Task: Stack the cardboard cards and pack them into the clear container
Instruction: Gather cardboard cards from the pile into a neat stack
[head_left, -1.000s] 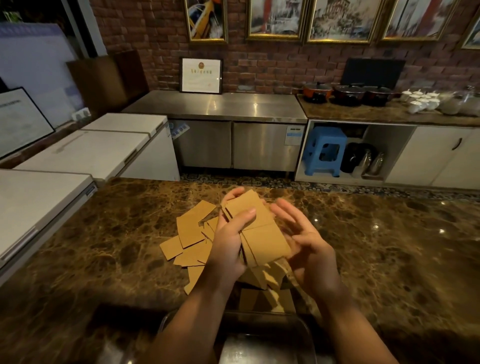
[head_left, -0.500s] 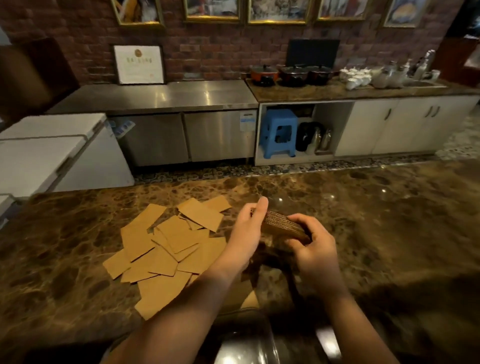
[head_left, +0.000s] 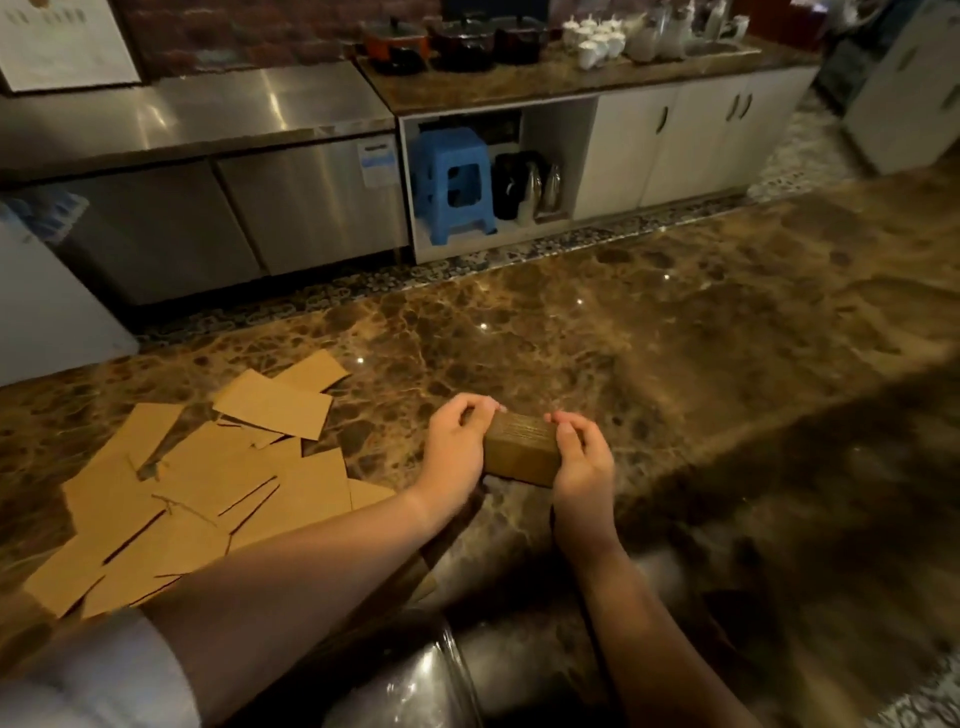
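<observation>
Cardboard stack (head_left: 521, 448) squared on edge on table (head_left: 675, 332), clamped between left hand (head_left: 453, 451) and right hand (head_left: 582, 462), fingers curled over both ends. Loose cards (head_left: 208, 488) spread at left, unstacked. Container (head_left: 415, 680) near, apparently empty. Roughly early-middle.

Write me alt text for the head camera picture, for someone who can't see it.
Two bare hands, left hand and right hand, press a squared stack of cardboard cards on edge against a brown marble counter. Loose cards lie scattered to the left, and a clear container sits at the near edge.
</observation>
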